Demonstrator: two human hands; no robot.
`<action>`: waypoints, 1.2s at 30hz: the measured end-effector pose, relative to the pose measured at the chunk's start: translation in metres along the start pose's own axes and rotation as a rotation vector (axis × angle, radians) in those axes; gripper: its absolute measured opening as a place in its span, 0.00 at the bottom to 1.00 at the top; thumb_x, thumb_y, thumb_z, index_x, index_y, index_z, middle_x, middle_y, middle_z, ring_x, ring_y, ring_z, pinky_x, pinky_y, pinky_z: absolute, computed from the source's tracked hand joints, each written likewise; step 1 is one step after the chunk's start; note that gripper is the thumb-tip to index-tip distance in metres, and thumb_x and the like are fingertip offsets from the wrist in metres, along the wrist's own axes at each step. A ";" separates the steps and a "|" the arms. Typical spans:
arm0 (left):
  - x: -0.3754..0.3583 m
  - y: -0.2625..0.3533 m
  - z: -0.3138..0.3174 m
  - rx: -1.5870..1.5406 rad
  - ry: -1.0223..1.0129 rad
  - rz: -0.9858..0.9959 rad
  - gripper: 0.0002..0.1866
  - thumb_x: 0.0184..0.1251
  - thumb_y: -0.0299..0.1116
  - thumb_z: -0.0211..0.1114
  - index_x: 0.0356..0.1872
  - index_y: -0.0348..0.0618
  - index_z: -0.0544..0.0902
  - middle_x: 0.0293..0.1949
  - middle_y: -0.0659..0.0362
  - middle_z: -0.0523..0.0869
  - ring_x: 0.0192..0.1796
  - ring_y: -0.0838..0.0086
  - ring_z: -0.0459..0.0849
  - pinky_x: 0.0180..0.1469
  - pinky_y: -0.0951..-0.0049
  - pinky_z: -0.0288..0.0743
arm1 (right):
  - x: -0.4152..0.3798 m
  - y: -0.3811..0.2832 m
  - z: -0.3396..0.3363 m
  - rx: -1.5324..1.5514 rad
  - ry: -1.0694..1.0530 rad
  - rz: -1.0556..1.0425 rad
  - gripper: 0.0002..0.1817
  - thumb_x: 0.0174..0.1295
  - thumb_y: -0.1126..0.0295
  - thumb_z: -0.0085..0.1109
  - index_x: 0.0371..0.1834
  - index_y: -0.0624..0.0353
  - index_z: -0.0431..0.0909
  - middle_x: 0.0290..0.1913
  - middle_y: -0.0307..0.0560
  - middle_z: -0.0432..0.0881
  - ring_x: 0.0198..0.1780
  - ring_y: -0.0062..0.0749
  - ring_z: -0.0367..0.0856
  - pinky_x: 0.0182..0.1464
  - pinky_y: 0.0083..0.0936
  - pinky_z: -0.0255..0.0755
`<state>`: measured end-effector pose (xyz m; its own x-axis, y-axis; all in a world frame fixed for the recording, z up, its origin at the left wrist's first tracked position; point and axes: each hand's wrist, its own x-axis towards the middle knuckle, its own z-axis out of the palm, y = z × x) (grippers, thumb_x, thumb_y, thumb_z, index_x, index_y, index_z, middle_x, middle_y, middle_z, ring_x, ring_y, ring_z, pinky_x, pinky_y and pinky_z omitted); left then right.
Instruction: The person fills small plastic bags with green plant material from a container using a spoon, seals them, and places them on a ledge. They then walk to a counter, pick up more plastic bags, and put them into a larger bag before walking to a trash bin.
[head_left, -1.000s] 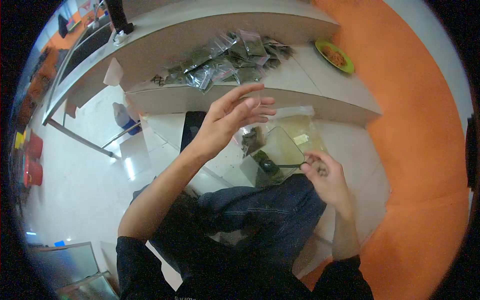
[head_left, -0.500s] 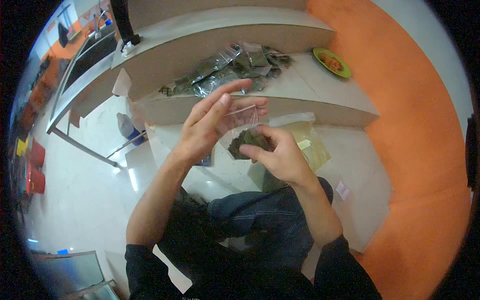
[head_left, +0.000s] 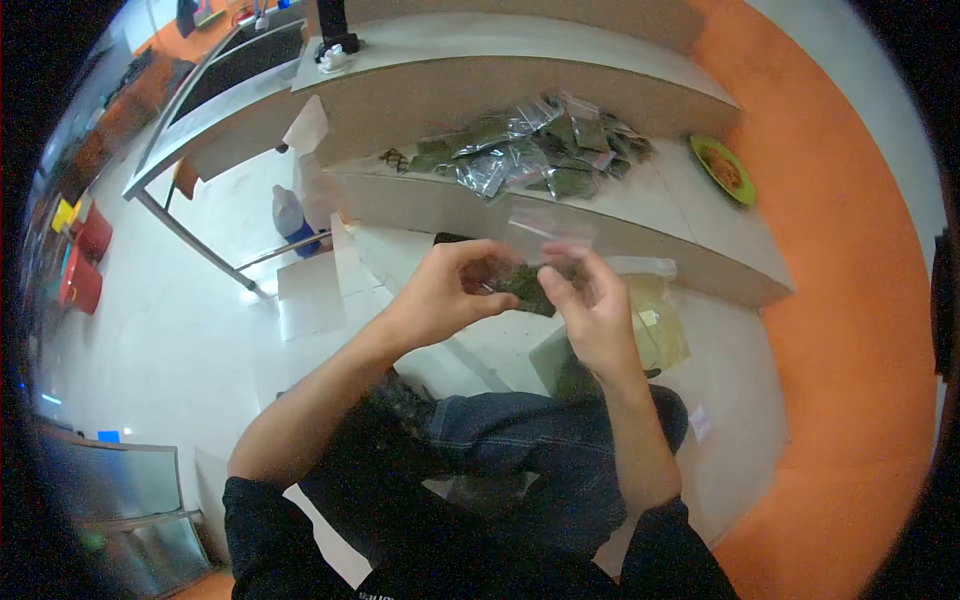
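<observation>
Grips of the left hand (head_left: pixel 448 290) and the right hand (head_left: pixel 598 316) flank a clear zip bag (head_left: pixel 530 285), which is held up between them, in front of a tiled step (head_left: pixel 680 200). Dark green dried pieces lie in the bag's lower part, and its clear top stands up past the fingertips. The right grip is narrow and holds the bag: its thumb lies against the near face at the right side, its fingers curl above. The left grip makes a loose curve, thumb and fingers apart, their tips at the bag's left side; blur hides whether they pinch it.

An orange wall (head_left: pixel 840 350) rises at the far right. On the step, well apart from both hands, spreads a pile of flat zip bags (head_left: pixel 575 150) with dark green contents. A yellowish plastic bag (head_left: pixel 672 335) lies below the step, just beside the right hand. Near the wall, a green plate (head_left: pixel 742 195) bears orange-brown food (head_left: pixel 722 168).
</observation>
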<state>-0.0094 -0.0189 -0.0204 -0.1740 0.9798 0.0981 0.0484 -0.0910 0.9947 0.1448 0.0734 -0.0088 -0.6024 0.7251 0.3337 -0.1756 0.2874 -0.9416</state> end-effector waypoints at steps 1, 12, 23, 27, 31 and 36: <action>0.000 -0.001 0.000 0.043 -0.013 0.000 0.18 0.53 0.21 0.69 0.46 0.35 0.76 0.38 0.60 0.82 0.41 0.79 0.80 0.42 0.78 0.76 | 0.002 -0.003 -0.001 -0.022 0.025 -0.034 0.10 0.62 0.69 0.59 0.42 0.66 0.78 0.33 0.42 0.81 0.33 0.19 0.78 0.37 0.18 0.73; 0.002 0.012 0.014 0.048 0.012 -0.054 0.12 0.59 0.28 0.67 0.42 0.37 0.78 0.35 0.60 0.83 0.41 0.78 0.80 0.45 0.76 0.74 | -0.003 0.005 -0.020 -0.058 -0.095 0.076 0.09 0.59 0.69 0.62 0.36 0.64 0.81 0.29 0.39 0.82 0.30 0.18 0.79 0.34 0.16 0.71; 0.005 0.007 0.011 -0.090 0.085 0.021 0.09 0.61 0.28 0.65 0.39 0.34 0.81 0.34 0.59 0.84 0.37 0.79 0.82 0.40 0.79 0.76 | -0.007 0.004 -0.019 0.045 -0.031 0.124 0.07 0.58 0.72 0.63 0.34 0.64 0.81 0.29 0.40 0.82 0.30 0.19 0.79 0.35 0.17 0.72; 0.002 0.010 0.009 -0.009 0.065 -0.013 0.06 0.59 0.27 0.67 0.35 0.36 0.82 0.32 0.58 0.84 0.37 0.78 0.82 0.40 0.78 0.76 | -0.013 0.004 -0.018 -0.024 -0.107 0.116 0.05 0.57 0.73 0.63 0.32 0.64 0.81 0.29 0.41 0.83 0.31 0.19 0.79 0.36 0.17 0.72; 0.001 0.017 0.004 0.239 0.050 0.152 0.06 0.56 0.28 0.68 0.29 0.34 0.82 0.30 0.58 0.83 0.37 0.76 0.82 0.40 0.77 0.75 | -0.010 0.007 -0.017 -0.046 -0.134 0.007 0.04 0.56 0.75 0.62 0.29 0.64 0.80 0.28 0.42 0.82 0.32 0.19 0.78 0.37 0.18 0.71; 0.002 0.025 0.005 0.223 -0.024 0.160 0.07 0.54 0.28 0.68 0.29 0.34 0.82 0.29 0.57 0.84 0.34 0.77 0.81 0.39 0.75 0.74 | -0.011 0.000 -0.018 -0.110 -0.138 -0.112 0.03 0.53 0.78 0.61 0.27 0.66 0.78 0.28 0.44 0.81 0.31 0.25 0.79 0.36 0.21 0.71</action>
<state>-0.0032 -0.0184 0.0042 -0.1239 0.9603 0.2498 0.2893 -0.2059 0.9348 0.1655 0.0772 -0.0117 -0.6859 0.5944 0.4198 -0.1662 0.4336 -0.8856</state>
